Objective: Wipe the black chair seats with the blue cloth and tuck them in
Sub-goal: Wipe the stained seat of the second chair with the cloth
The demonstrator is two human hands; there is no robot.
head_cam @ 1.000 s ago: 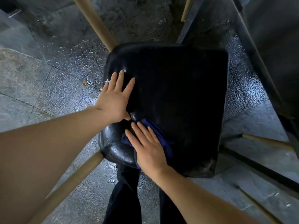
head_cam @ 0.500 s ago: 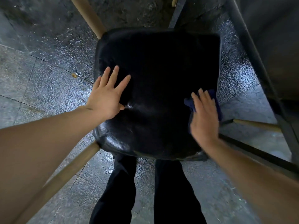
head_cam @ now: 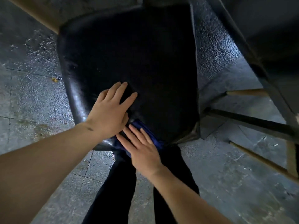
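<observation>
A black chair seat (head_cam: 129,59) fills the middle of the view, seen from above. My left hand (head_cam: 111,112) rests flat on its near left part with fingers spread. A blue cloth (head_cam: 145,131) lies bunched at the seat's near edge. My right hand (head_cam: 142,149) presses flat on the cloth, fingers straight, just below my left hand. Most of the cloth is hidden under that hand.
Wooden chair legs (head_cam: 40,18) splay out at the upper left. A dark table frame (head_cam: 239,41) runs down the right, with another chair's legs and crossbar (head_cam: 252,122) beside it. Wet grey tiled floor (head_cam: 32,97) lies all around. My dark trouser legs (head_cam: 113,188) stand below the seat.
My right hand swept the cloth from the seat's right edge back to the near left edge. My left hand shifted toward the seat's near part.
</observation>
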